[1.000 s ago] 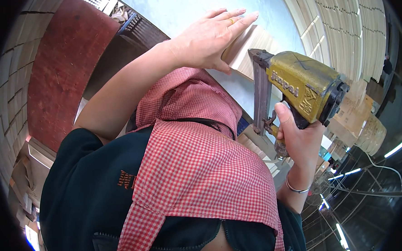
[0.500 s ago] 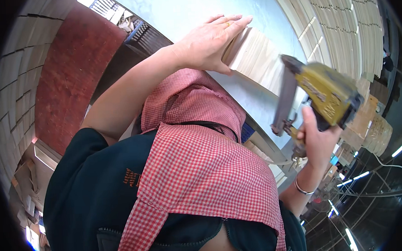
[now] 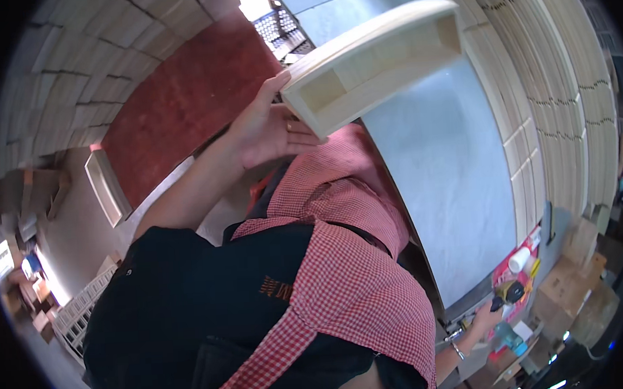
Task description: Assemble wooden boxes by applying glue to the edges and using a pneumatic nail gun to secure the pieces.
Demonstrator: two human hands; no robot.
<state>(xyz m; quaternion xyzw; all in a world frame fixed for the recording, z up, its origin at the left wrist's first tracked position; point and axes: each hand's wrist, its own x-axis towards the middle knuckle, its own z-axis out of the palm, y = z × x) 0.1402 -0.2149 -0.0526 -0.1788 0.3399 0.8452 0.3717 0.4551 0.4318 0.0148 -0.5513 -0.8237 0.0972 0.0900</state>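
Half a second ago the left hand lay flat on a wooden piece on the bench and the right hand held a yellow nail gun up beside it; now the wooden box (image 3: 371,64) is lifted off the bench into the upper middle of the frame, and the nail gun has dropped to the lower right.

Nearest the camera, filling the lower middle, is the person's dark shirt under a red-and-white checked apron (image 3: 344,277). Up from it, the left hand (image 3: 266,130) is clamped on the near end of the box, thumb along its edge and fingers curled against its side. That box is a long, shallow, pale wood frame, tilted with its open side toward the camera, 1 divider showing inside.

At the lower right, the right hand (image 3: 484,321) reaches down beside the bench edge toward the nail gun (image 3: 510,293); whether it grips the tool cannot be told.

Behind the box, a grey benchtop (image 3: 452,180) runs down the right. Farther off, a red mat (image 3: 187,109) lies at the upper left, and stacked pale boards (image 3: 552,90) line the right rim.
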